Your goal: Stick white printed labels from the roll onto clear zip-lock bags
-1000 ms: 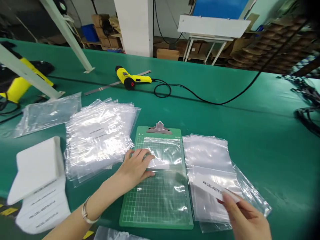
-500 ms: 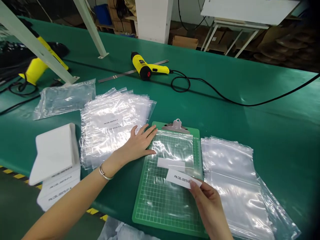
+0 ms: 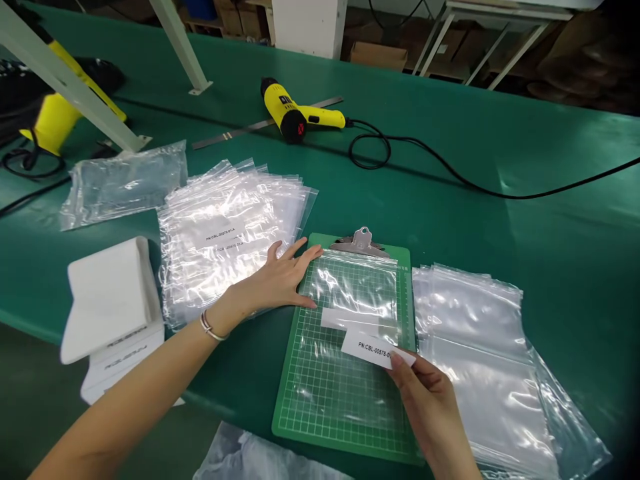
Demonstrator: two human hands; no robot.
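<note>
My left hand point(image 3: 275, 277) lies flat, fingers spread, holding nothing, at the left edge of a clear zip bag point(image 3: 355, 290) on a green clipboard point(image 3: 405, 267) with a grid mat and metal clip point(image 3: 363, 241). My right hand point(image 3: 430, 407) pinches a white label point(image 3: 367, 349) printed "PN:CBL-00578-0", its last characters hidden by my fingers. The label hangs just over the bag and overlaps a white strip point(image 3: 345, 320) there. A stack of clear bags point(image 3: 225, 247) lies beyond my left hand, and another stack point(image 3: 480, 373) lies beside my right hand.
The green-topped bench holds a yellow heat gun point(image 3: 287, 113) beside a metal rule point(image 3: 235, 133), its black cable point(image 3: 450, 173) trailing right. A white pad point(image 3: 105, 300) sits on white printed sheets point(image 3: 123, 363) at left. Another bag pile point(image 3: 123, 187) and a yellow tool point(image 3: 55, 120) lie beyond.
My right hand has carried the label left from the right stack to above the clipboard bag. My left hand has slid from the bag to its left edge. The view has shifted.
</note>
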